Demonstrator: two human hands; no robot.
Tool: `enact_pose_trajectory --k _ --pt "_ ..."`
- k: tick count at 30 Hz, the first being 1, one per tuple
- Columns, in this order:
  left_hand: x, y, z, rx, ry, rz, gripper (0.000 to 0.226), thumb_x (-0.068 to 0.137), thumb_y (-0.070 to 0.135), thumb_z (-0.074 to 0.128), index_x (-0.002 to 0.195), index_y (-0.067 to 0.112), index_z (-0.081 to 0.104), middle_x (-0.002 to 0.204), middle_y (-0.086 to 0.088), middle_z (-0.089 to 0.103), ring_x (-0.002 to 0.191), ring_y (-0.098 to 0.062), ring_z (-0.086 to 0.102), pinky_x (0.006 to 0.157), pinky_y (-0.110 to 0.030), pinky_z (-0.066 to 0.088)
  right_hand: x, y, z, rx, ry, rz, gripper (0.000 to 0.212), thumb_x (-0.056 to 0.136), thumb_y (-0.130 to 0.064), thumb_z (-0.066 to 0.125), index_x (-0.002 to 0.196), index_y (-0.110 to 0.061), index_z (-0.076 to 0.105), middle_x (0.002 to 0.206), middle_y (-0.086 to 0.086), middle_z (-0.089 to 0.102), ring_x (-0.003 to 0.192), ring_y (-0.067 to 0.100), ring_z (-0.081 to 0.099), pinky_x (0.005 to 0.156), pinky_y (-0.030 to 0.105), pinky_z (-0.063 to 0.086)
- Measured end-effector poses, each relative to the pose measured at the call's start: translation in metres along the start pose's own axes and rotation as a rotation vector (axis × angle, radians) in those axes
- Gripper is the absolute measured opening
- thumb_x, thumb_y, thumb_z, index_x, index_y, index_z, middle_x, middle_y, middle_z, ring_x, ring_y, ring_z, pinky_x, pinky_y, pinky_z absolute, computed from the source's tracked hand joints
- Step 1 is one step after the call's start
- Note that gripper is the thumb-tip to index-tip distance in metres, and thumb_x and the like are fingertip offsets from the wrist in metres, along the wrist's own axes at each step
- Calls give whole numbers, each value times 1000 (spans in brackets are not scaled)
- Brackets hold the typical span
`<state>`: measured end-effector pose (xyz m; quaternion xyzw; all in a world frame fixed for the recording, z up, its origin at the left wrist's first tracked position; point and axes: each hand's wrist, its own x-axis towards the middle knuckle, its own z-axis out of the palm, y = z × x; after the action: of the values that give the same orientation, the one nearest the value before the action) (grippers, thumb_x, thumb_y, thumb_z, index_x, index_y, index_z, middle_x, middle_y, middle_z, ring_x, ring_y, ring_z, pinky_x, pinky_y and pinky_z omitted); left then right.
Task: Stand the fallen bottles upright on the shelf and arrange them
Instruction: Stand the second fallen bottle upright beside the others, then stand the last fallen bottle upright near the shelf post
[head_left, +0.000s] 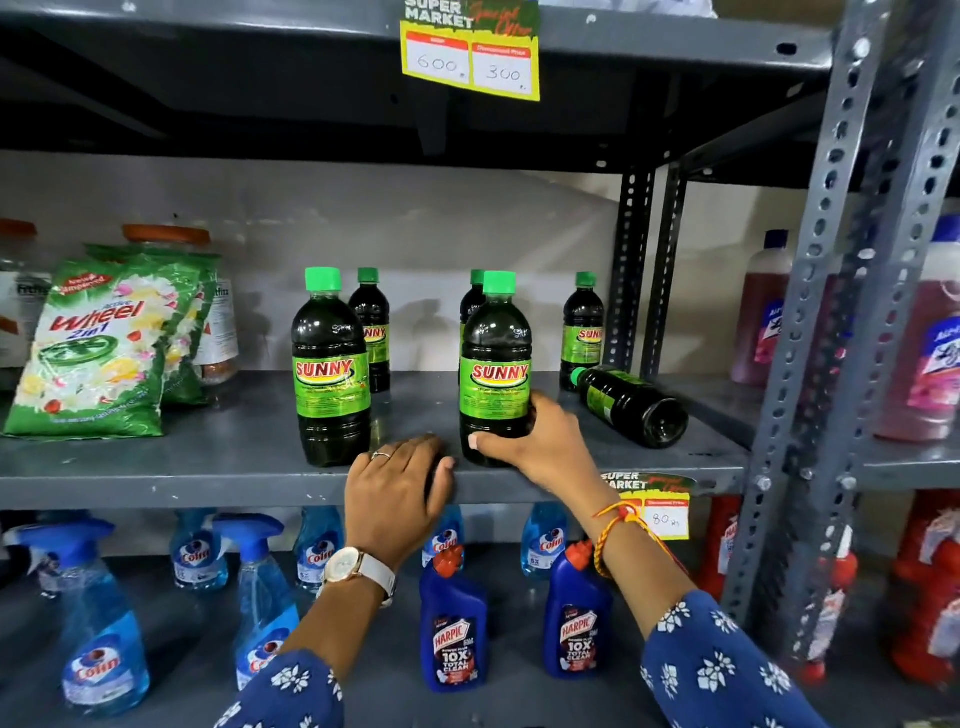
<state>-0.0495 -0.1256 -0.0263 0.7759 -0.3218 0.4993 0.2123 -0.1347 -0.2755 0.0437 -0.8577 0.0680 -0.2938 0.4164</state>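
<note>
Dark green Sunny bottles with green caps stand on the grey middle shelf (208, 462). My right hand (540, 441) grips the lower part of an upright front bottle (496, 364). Another upright bottle (330, 364) stands to its left at the front. Three more stand behind: back left bottle (371, 322), a bottle mostly hidden behind the held one (470, 301), and back right bottle (583, 327). One bottle (631, 405) lies on its side at the right, cap pointing back-left. My left hand (400, 483) rests palm down on the shelf's front edge, holding nothing.
Green Wheel detergent packets (104, 348) lean at the shelf's left. Pink bottles (763, 312) fill the neighbouring rack beyond the perforated upright (810, 322). Blue Colin sprays (260, 597) and Harpic bottles (454, 623) stand on the shelf below. A yellow price tag (470, 57) hangs overhead.
</note>
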Motion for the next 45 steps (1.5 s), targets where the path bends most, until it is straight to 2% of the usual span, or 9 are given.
enact_pose_trajectory --k 4,8,10,13,17,25,30,39,45 --pt "-7 20 -1 -218 144 48 36 91 30 44 119 9 54 122 -13 61 108 -25 55 90 -37 42 -5 -9 -23 62 45 24 88 71 -56 68 137 -10 34 125 2 54 120 20 53 87 22 39" --pt "2 83 4 -321 44 363 27 88 20 49 113 14 52 115 -7 64 99 -20 58 82 -29 45 27 -6 -78 -65 464 -44 57 84 -53 55 115 -4 56 108 17 67 104 32 62 92 39 47" --pt "16 110 19 -277 -58 366 29 85 19 47 112 13 57 108 -6 67 87 -22 63 71 -30 48 49 6 -97 -410 379 85 55 79 -54 58 101 -4 60 101 22 66 109 41 54 92 44 45" --pt "31 126 41 -182 -114 256 30 84 21 44 103 11 65 94 -5 69 71 -23 65 55 -28 49 64 25 -100 -845 119 249 68 72 -58 65 118 -10 55 117 18 58 121 38 46 93 40 42" --pt "27 127 50 -74 -106 189 27 88 25 41 89 15 67 73 -1 67 58 -22 61 50 -27 42 70 39 -98 -1040 21 281 73 69 -51 72 126 -11 51 128 8 56 122 31 50 93 35 43" --pt "23 130 54 -55 -6 184 27 91 22 40 82 14 64 71 1 64 58 -20 58 54 -30 37 63 72 -120 -280 233 87 55 65 -41 76 110 -14 58 100 2 62 96 21 58 81 30 46" --pt "23 129 56 -67 4 202 31 90 23 38 84 12 66 75 0 66 62 -21 61 56 -31 39 56 87 -112 157 202 -48 60 71 -25 78 116 -27 39 116 0 59 108 14 55 96 35 44" --pt "23 129 55 -73 17 211 30 89 24 39 84 11 66 75 -2 67 62 -21 63 55 -29 43 59 93 -110 71 128 56 67 73 -36 74 127 -22 38 121 0 58 117 22 52 101 39 39" --pt "20 127 60 -63 -32 198 27 86 26 42 86 13 66 77 0 67 64 -21 62 56 -29 40 60 97 -107 17 151 79 109 49 -42 88 132 -15 23 123 1 44 119 17 43 104 37 37"
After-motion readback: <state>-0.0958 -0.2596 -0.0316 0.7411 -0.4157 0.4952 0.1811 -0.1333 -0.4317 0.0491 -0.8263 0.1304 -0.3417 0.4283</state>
